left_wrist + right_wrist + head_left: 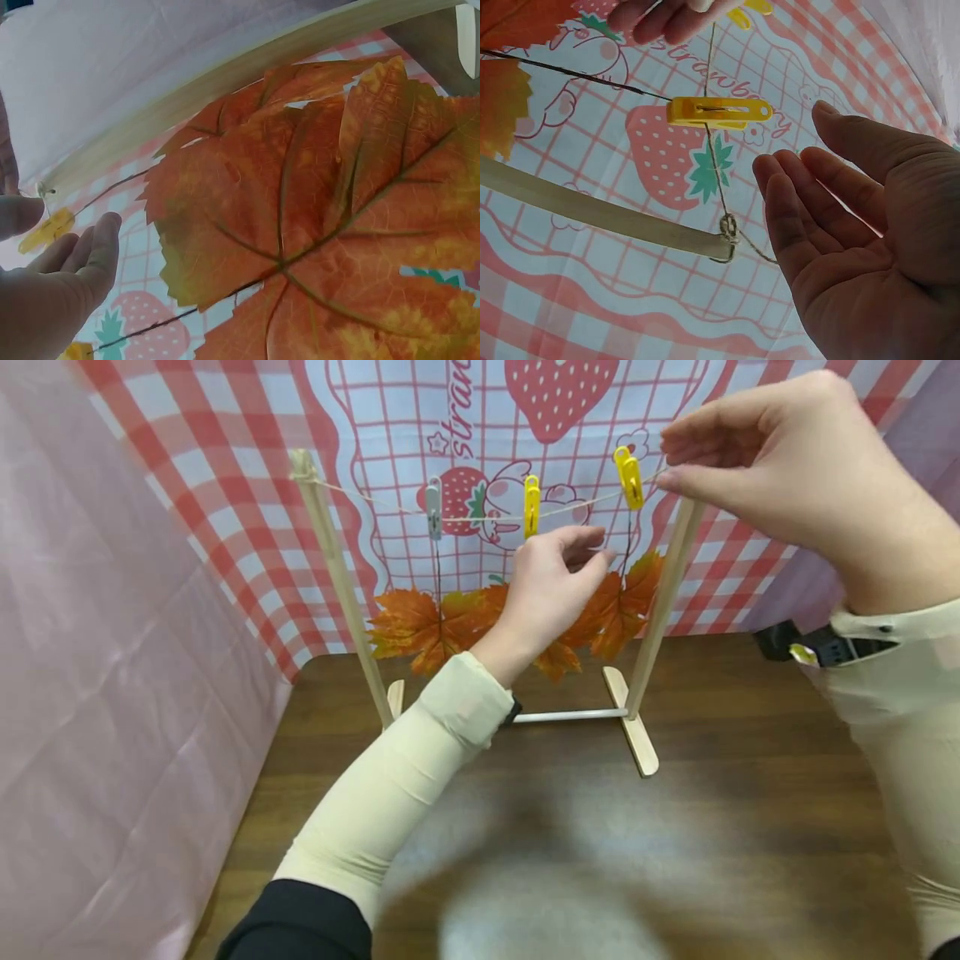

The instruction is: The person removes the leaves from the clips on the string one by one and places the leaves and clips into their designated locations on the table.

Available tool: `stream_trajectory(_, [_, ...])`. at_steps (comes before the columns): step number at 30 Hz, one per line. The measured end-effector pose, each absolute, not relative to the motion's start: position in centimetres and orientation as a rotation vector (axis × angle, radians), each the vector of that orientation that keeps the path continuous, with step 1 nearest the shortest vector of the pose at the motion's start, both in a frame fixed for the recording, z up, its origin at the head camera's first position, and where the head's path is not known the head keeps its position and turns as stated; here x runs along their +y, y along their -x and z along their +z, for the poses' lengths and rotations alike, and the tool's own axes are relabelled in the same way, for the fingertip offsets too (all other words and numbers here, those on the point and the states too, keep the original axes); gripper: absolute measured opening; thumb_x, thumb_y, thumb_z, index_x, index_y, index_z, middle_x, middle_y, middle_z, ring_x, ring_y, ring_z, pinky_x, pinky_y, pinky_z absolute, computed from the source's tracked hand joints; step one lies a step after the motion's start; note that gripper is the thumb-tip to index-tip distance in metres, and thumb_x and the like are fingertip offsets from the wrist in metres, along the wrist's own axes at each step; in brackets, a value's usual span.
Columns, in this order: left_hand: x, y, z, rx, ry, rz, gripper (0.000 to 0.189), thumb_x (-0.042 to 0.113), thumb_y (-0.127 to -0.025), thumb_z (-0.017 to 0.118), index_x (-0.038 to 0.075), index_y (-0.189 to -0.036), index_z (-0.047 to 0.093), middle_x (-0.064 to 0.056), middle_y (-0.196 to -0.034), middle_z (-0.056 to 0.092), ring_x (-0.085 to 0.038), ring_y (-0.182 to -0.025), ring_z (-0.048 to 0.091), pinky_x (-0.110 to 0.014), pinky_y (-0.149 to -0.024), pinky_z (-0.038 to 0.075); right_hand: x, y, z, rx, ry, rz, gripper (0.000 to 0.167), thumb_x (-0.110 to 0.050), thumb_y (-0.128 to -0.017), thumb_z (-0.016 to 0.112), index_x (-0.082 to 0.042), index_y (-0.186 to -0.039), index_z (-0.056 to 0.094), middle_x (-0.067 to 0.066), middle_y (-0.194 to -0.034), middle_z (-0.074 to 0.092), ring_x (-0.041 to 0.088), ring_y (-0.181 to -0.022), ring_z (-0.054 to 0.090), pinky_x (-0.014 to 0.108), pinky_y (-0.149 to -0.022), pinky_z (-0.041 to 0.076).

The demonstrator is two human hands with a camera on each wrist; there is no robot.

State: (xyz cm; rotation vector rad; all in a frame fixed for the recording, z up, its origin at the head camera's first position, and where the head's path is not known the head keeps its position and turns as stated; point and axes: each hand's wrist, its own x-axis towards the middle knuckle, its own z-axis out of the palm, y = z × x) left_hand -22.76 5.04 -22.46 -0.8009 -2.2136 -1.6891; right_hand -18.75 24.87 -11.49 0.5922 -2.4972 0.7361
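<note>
Nearest the head camera is the right hand (795, 485), one of two bare hands, raised beside the right end of one thin beige string (480, 519). Its fingers are released and bent a little, the thumb apart from them and the palm bare in the right wrist view. The left hand (551, 577) is farther forward, in front of the middle of the string; its fingers are released too, loosely bent with a gap to the thumb.

Just beyond the fingers, three plastic clothespins sit on the string. One is a grey clothespin (433, 510) at the left; two are yellow, the middle yellow clothespin (532, 506) just above the left hand and the right yellow clothespin (630, 481), tilted, between the two hands.

Three orange maple leaves hang below on thin dark stems: the left leaf (420, 622) under the grey pin, the middle leaf (247, 217) partly hidden by the left hand in the head view, and the right leaf (622, 610) under the tilted pin.

Two pale wooden posts carry the string, the left post (337, 577) and the right post (663, 602), where one knot (729, 226) shows at the tip. One white rod (570, 716) runs low toward the left from the right post's base. Two flat wooden feet show, the right foot (630, 722) and the partly hidden left foot (395, 697), on one brown wooden table (720, 827).

Behind stands one red-and-white checked cloth (225, 485) printed with strawberries; one pale pink curtain (112, 693) hangs at the left.
</note>
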Motion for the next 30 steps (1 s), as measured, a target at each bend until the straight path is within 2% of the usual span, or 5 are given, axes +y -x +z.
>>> stream_trajectory(11, [6.8, 23.9, -21.6, -2.318, 0.778, -1.449, 0.031, 0.018, -0.099, 0.07, 0.003, -0.125, 0.071, -0.003, -0.113, 0.074, -0.002, -0.098, 0.064, -0.012, -0.083, 0.044, 24.4, 21.3, -9.2, -2.657, -0.681, 0.428, 0.044, -0.022, -0.096, 0.074, -0.002, -0.135, 0.065, 0.017, -0.124, 0.067, -0.004, -0.092, 0.053, 0.012, -0.076, 0.039])
stream_trajectory(15, [7.2, 24.5, -21.6, -2.347, 0.761, -1.412, 0.03, 0.02, -0.099, 0.069, 0.005, -0.125, 0.072, 0.0, -0.11, 0.074, 0.001, -0.096, 0.064, -0.011, -0.082, 0.044, 24.2, 21.9, -8.4, -2.749, -0.678, 0.404, 0.048, -0.021, -0.098, 0.07, 0.001, -0.14, 0.06, 0.02, -0.135, 0.061, 0.02, -0.113, 0.058, 0.015, -0.089, 0.041])
stream_trajectory(18, [7.4, 25.0, -21.7, -2.352, 0.767, -1.401, 0.029, 0.02, -0.1, 0.068, 0.004, -0.123, 0.073, 0.0, -0.109, 0.074, 0.0, -0.095, 0.065, -0.011, -0.082, 0.044, 23.9, 22.4, -8.0, -2.795, -0.691, 0.385, 0.049, -0.021, -0.099, 0.07, 0.003, -0.14, 0.058, 0.022, -0.138, 0.059, 0.04, -0.119, 0.055, 0.021, -0.099, 0.041])
stream_trajectory(27, [7.9, 26.2, -21.8, -2.342, 0.804, -1.348, 0.02, 0.018, -0.1, 0.069, 0.005, -0.112, 0.078, 0.001, -0.097, 0.075, -0.003, -0.085, 0.064, -0.013, -0.076, 0.046, 23.3, 24.0, -7.8, -2.915, -0.761, 0.318, 0.052, -0.016, -0.098, 0.071, 0.008, -0.141, 0.055, 0.027, -0.137, 0.057, 0.043, -0.123, 0.055, 0.035, -0.101, 0.046])
stream_trajectory(30, [8.1, 26.3, -21.9, -2.338, 0.804, -1.34, 0.019, 0.018, -0.1, 0.069, 0.006, -0.109, 0.08, 0.003, -0.094, 0.075, -0.002, -0.082, 0.063, -0.013, -0.075, 0.045, 23.0, 24.4, -7.8, -2.951, -0.756, 0.28, 0.05, -0.016, -0.097, 0.073, 0.008, -0.138, 0.057, 0.025, -0.13, 0.062, 0.037, -0.115, 0.06, 0.023, -0.089, 0.048])
